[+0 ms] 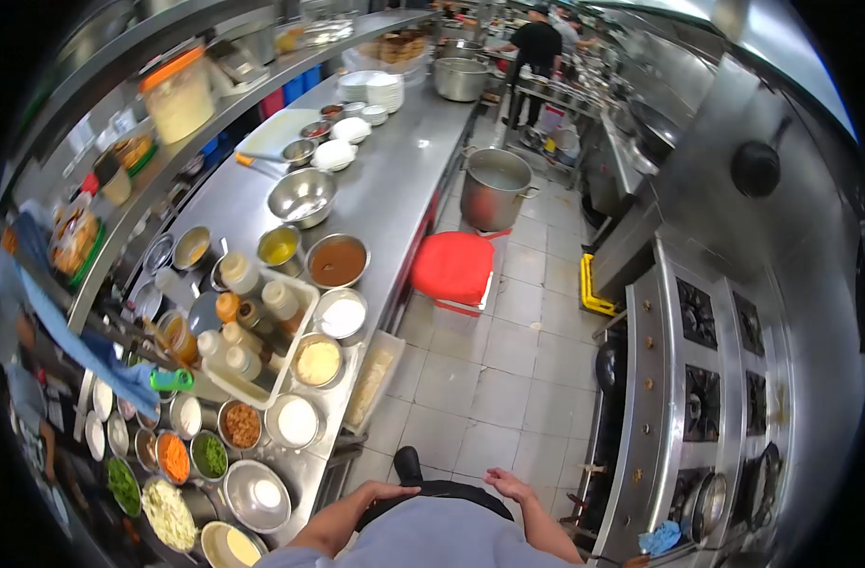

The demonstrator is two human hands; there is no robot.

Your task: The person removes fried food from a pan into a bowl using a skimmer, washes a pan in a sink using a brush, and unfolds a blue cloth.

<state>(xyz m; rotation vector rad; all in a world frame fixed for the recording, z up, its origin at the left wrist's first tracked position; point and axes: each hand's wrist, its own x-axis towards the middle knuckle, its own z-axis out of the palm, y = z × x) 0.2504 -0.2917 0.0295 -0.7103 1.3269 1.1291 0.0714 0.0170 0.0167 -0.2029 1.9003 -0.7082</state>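
My left hand point(391, 491) lies flat near my waist, fingers stretched out, with nothing visible in it. On the other side, my right hand point(509, 485) is held out in front of my hip, fingers apart and holding nothing. Closest to my left hand is the steel counter's end, where a steel bowl point(256, 496) with something white in it sits beside a container of white powder point(293, 420). Shredded carrot point(173, 457) and chopped greens point(208, 454) fill small pots there. To the right of my right hand stands the stove point(634, 398).
A red-topped stool point(454, 266) and a large steel pot point(495, 189) stand in the aisle. Squeeze bottles fill a tray point(250, 396) on the counter. A pan point(707, 506) and blue cloth point(660, 538) rest on the stove. Farther back, people point(535, 52) work.
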